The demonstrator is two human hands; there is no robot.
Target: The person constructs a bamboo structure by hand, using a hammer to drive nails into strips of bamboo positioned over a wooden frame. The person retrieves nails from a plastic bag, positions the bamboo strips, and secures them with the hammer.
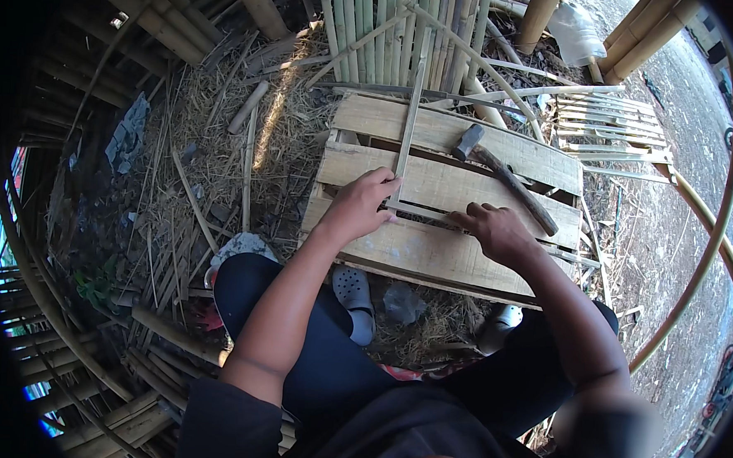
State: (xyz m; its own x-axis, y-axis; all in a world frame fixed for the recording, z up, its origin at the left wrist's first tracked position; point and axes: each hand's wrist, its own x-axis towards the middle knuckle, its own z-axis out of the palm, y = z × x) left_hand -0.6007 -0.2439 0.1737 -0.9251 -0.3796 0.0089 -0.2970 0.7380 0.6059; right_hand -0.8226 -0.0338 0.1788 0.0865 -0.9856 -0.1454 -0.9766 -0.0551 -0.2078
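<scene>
Fingers closed, my left hand (361,205) pinches the place where two thin bamboo strips meet. One long bamboo strip (413,107) runs from there away toward the far side. The other, a crosswise bamboo strip (424,212), spans the gap to my right hand (503,234), whose fingers are closed on it. Both hands are over a low slatted wooden table (439,258). Beyond my right hand a hammer (514,187) with a dark metal head and wooden handle lies on the slats. My fingers partly hide the strips' ends.
Upright bamboo strips (385,39) stand behind the table. A slatted bamboo piece (608,121) lies at the far right, near a long curved bamboo pole (719,223). Straw and loose sticks cover the ground at left. A clear plastic bag (404,301) lies between my feet.
</scene>
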